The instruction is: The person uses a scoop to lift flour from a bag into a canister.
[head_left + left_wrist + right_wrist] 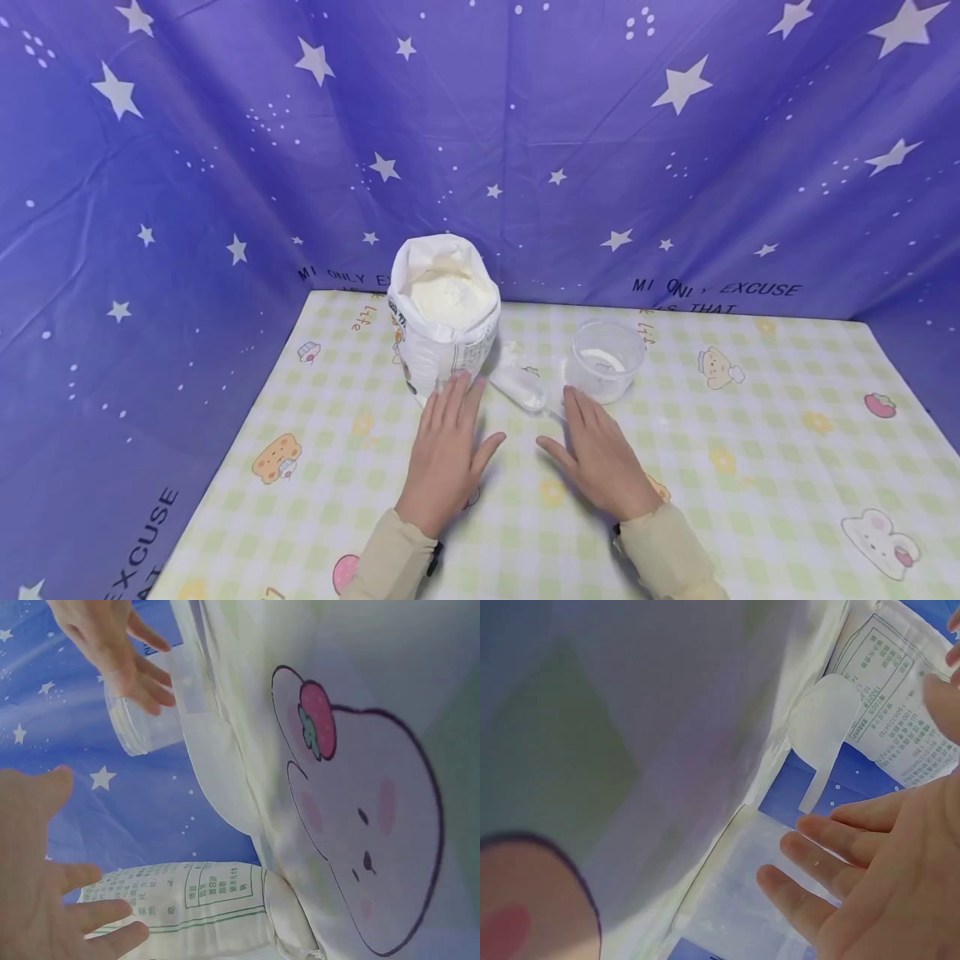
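An open white bag [442,354] full of white powder [450,300] stands upright at the back left of the table. My left hand [447,454] is in front of it, fingers straight and spread, holding nothing. To the bag's right lies a clear scoop [521,388], its handle [821,784] pointing toward my right hand [606,454]. That hand is open too, its fingertips near the handle end and the front of a round clear tub [609,360]. White powder shows at the bottom of the tub. In the left wrist view the bag [202,907] carries green print.
A checked tablecloth [780,467] with cartoon animals and flowers covers the table. Behind and at the left hangs a blue curtain [570,108] with white stars, close behind the bag. A little white powder [512,352] lies on the cloth beside the bag.
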A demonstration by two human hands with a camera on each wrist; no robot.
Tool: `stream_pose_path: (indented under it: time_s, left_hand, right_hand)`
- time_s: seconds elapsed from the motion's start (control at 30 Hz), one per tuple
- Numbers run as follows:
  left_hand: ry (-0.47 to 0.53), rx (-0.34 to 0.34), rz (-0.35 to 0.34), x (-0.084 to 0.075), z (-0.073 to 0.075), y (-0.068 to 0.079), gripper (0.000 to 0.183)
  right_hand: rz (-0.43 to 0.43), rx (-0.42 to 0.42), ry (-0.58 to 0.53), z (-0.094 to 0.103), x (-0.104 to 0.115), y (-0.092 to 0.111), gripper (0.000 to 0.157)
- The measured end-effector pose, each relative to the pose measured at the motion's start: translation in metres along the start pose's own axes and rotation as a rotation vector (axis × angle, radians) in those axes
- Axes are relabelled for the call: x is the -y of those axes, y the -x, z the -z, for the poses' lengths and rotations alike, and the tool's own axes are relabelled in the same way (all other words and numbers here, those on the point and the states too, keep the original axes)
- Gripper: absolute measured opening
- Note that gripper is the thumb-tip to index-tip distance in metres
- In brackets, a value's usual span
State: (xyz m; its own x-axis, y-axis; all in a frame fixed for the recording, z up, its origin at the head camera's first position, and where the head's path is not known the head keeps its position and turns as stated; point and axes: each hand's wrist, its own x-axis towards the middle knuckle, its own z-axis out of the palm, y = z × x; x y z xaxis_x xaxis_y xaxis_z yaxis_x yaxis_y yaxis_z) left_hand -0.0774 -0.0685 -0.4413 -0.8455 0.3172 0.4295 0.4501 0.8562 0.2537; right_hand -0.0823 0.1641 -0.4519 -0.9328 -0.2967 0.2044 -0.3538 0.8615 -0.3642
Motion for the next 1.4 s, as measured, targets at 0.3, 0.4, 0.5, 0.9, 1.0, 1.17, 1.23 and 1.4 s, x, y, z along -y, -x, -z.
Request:
stream_pose_path:
  time_s: [0.3,0.4,0.5,0.9,1.0,1.17,1.23,1.4]
  left_hand:
    - [0.132,-0.161,0.072,0.007,0.006,-0.005,0.062]
    - [0.161,-0.172,0.114,0.009,0.008,-0.007,0.062]
    - [0.183,-0.193,0.144,0.012,0.01,-0.009,0.062]
    - [0.243,-0.293,0.244,0.031,0.016,-0.019,0.071]
    - [0.246,-0.296,0.267,0.037,0.016,-0.021,0.074]
    - [0.27,-0.323,0.291,0.045,0.015,-0.026,0.081]
    - [0.284,-0.332,0.303,0.047,0.014,-0.028,0.084]
    - [0.327,-0.324,0.346,0.052,0.013,-0.035,0.086]
  right_hand:
    - [-0.016,-0.004,0.023,-0.003,-0.004,-0.009,0.075]
    - [-0.022,-0.008,0.031,-0.003,-0.004,-0.012,0.071]
    - [-0.024,-0.017,0.035,-0.003,-0.004,-0.014,0.068]
    - [-0.017,-0.032,0.069,-0.004,-0.005,-0.02,0.054]
    - [-0.02,-0.025,0.063,-0.005,-0.006,-0.022,0.05]
    - [-0.015,-0.017,0.063,-0.005,-0.005,-0.025,0.04]
    - [-0.013,-0.019,0.067,-0.004,-0.004,-0.026,0.036]
    - [-0.006,-0.037,0.081,-0.002,-0.004,-0.028,0.026]
